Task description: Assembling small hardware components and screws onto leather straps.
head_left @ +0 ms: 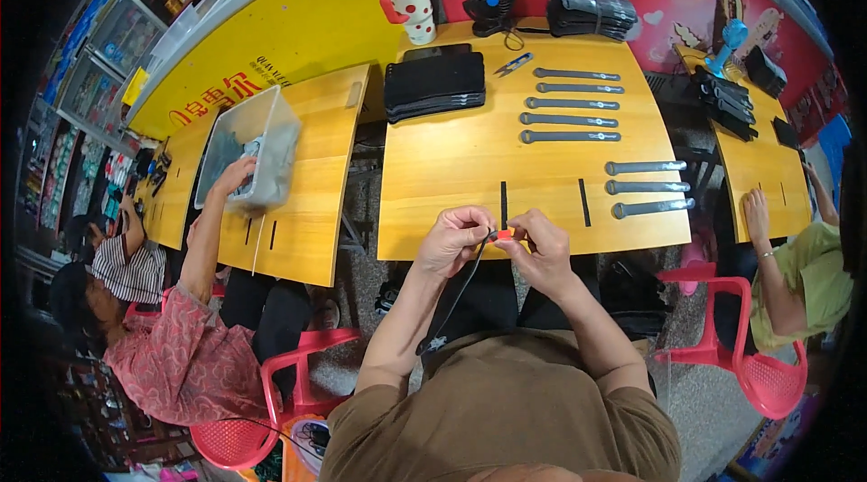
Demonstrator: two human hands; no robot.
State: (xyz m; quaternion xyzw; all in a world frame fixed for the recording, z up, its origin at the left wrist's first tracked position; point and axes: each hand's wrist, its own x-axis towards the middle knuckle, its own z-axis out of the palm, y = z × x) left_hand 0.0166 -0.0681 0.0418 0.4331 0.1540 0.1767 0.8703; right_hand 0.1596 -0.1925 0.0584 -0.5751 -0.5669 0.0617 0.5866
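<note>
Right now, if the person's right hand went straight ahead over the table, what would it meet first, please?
Probably the short black strip near the table edge, just ahead of the right hand; beyond it lie grey straps. Depth is uncertain.

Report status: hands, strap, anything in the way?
Left hand and right hand both pinch one black strap at a small orange piece, just off the table edge. Strap tail hangs to the lap. Nothing blocking.
</note>
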